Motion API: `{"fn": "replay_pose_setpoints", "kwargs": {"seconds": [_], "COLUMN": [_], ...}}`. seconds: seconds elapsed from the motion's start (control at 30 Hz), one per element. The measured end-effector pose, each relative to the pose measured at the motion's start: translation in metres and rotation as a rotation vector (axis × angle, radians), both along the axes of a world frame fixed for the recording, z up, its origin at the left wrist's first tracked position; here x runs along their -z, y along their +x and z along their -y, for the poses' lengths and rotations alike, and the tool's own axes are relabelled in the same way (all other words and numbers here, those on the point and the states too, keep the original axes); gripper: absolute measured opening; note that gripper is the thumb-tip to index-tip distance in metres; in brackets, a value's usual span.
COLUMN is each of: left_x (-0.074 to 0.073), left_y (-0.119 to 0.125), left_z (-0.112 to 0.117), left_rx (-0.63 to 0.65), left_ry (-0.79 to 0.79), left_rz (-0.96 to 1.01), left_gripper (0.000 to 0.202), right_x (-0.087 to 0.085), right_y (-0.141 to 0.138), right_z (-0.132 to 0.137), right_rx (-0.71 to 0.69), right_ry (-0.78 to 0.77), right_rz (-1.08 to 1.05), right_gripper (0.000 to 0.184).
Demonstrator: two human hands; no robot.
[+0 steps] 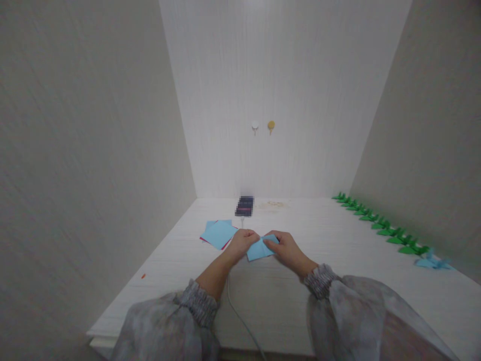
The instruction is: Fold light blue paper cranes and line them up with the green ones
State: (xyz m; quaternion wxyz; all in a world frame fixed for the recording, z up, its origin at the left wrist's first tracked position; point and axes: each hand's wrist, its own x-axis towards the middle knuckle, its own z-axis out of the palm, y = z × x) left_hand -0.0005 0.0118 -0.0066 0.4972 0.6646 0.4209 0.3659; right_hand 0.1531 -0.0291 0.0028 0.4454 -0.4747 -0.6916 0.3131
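A folded piece of light blue origami paper [259,250] is held above the white table between my two hands. My left hand [243,241] pinches its upper left side, fingers closed. On the other side, my right hand [281,244] grips the right part, with the thumb lying across the front of the paper. A crease runs down near the paper's middle. Just left of my left hand lies a loose stack of square paper sheets [220,233], light blue on top with red edges showing beneath.
A phone-like dark device [245,206], blurred out, lies at the back with a white cable [240,316] running forward. Along the right wall stands a row of green folded-paper figures [376,224], ending in a light blue one [434,261]. A small orange scrap [143,276] lies at left.
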Motion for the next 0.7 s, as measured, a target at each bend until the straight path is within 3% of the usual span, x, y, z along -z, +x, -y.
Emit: {"fn": "replay_pose_setpoints", "kwargs": {"seconds": [0.17, 0.4, 0.7], "left_x": [-0.004, -0.013, -0.017], "left_y": [0.000, 0.001, 0.002], "left_z": [0.003, 0.007, 0.010], "left_rx": [0.044, -0.032, -0.007], "left_ry": [-0.037, -0.100, -0.175], "left_rz": [0.033, 0.104, 0.173], "left_gripper": [0.027, 0.022, 0.024], "right_x": [0.000, -0.008, -0.008], "right_y": [0.001, 0.003, 0.002], "right_z": [0.001, 0.004, 0.003], "right_rx": [0.020, -0.055, -0.044], "right_ry": [0.033, 0.136, 0.134], "right_rz": [0.023, 0.074, 0.009], "right_gripper": [0.017, 0.025, 0.025]}}
